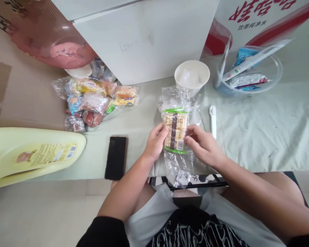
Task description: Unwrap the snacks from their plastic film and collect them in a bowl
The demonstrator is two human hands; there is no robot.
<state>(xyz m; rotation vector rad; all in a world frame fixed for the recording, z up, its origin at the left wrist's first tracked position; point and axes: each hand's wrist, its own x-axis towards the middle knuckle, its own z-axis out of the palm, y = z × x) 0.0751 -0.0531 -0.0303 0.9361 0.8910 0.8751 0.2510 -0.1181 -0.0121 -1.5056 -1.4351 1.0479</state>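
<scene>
A clear packet of biscuits (174, 130) with green ends, a dark brown band and a barcode is between my hands at the middle of the table. My left hand (156, 141) grips its left edge, thumb on top. Curled fingers of my right hand (202, 144) pinch the right edge. Crumpled clear plastic film (179, 171) lies under the packet and hangs over the table's front edge. Behind it stands a white paper bowl (192, 76) with something clear inside. A slim white box-cutter-like tool (213, 121) lies right of my right hand.
Wrapped snacks (92, 99) are heaped at the left, under a pink ribbed basin (48, 37). A black phone (116, 157) and a big yellow bottle (38, 154) lie near the front edge. White boxes (146, 41) stand behind; a clear tub (275, 77) with packets stands at right.
</scene>
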